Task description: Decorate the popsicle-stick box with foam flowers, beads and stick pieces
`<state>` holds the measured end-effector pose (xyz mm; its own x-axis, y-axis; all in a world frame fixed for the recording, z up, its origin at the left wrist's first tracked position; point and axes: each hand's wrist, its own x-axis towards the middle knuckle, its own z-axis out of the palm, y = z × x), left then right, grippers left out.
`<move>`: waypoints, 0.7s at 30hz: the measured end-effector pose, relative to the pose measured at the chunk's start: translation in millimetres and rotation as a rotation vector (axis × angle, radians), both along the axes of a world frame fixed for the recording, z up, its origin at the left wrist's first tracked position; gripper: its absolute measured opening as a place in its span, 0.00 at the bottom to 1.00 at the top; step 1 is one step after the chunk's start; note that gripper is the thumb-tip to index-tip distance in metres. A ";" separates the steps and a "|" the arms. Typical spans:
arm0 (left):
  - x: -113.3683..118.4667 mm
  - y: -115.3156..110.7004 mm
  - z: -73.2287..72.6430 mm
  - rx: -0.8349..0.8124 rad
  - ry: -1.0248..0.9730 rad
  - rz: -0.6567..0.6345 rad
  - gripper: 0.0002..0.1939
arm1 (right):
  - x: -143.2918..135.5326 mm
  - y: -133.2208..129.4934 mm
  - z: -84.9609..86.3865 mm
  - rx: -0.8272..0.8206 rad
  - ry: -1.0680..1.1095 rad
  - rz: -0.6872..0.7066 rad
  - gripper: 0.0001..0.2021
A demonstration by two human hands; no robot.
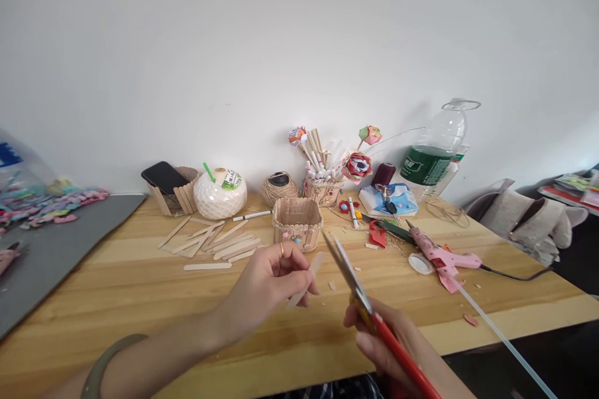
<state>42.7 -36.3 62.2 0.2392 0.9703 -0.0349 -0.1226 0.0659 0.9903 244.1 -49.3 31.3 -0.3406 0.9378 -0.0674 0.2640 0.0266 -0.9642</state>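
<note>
Between the thumb and fingers of my left hand (281,277) is a pale wooden craft stick (318,264), tilted up to the right. My right hand (388,336) is closed around a pair of scissors (353,280) with red handles; the blades point up and left, slightly parted and apart from the stick. Just beyond my left hand stands a small basket made of craft sticks (297,224), with beads on its front. Loose craft sticks (234,246) lie scattered to its left.
A pink glue gun (444,259) with a long glue stick and cord lies at the right. Along the wall are a phone (163,177) in a stick holder, a white coconut (219,193), twine (279,188), paper flowers (358,165) and a large bottle (435,149). Small scraps dot the table.
</note>
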 end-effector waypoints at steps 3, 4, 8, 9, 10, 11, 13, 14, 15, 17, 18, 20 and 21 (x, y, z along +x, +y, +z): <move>1.3 -2.7 -2.0 0.010 -0.046 -0.032 0.08 | 0.4 -10.5 -0.4 0.017 -0.015 0.044 0.23; 2.0 -3.5 -2.7 0.014 -0.052 -0.038 0.08 | -0.8 -12.5 1.4 0.029 -0.036 0.044 0.23; 4.5 -4.7 -5.1 -0.001 -0.062 -0.057 0.09 | -4.6 -13.3 11.5 0.108 -0.177 0.035 0.23; 5.0 -4.5 -5.7 -0.009 -0.063 -0.059 0.09 | -4.5 -12.7 13.7 0.130 -0.219 0.037 0.23; 5.3 -4.2 -6.4 -0.016 -0.064 -0.060 0.09 | -4.1 -12.0 15.5 0.145 -0.261 0.043 0.23; 5.6 -3.8 -7.1 -0.024 -0.065 -0.061 0.09 | -3.4 -11.5 17.0 0.150 -0.301 0.054 0.23; 5.9 -3.2 -8.5 -0.042 -0.063 -0.054 0.08 | -1.6 -10.8 19.2 0.135 -0.369 0.077 0.21; 6.0 -3.0 -8.9 -0.052 -0.058 -0.049 0.08 | -0.9 -10.7 20.0 0.122 -0.394 0.088 0.20; 6.0 -2.9 -9.2 -0.061 -0.052 -0.043 0.08 | -0.5 -10.6 20.8 0.110 -0.411 0.094 0.20; 6.2 -2.8 -9.0 -0.072 -0.041 -0.030 0.07 | -0.3 -10.5 22.0 0.104 -0.436 0.093 0.18; 6.3 -2.7 -8.8 -0.075 -0.036 -0.026 0.07 | -0.5 -10.3 22.6 0.104 -0.446 0.089 0.17; 6.5 -2.3 -8.5 -0.076 -0.029 -0.022 0.07 | -1.1 -10.0 23.3 0.099 -0.467 0.092 0.16; 6.6 -2.0 -8.6 -0.075 -0.027 -0.022 0.06 | -1.3 -9.9 23.4 0.095 -0.477 0.099 0.15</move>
<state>49.2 -38.3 53.6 0.2622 0.9597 -0.1010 -0.1470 0.1432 0.9787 242.8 -59.2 54.7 -0.3804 0.9120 -0.1532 0.6667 0.1556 -0.7289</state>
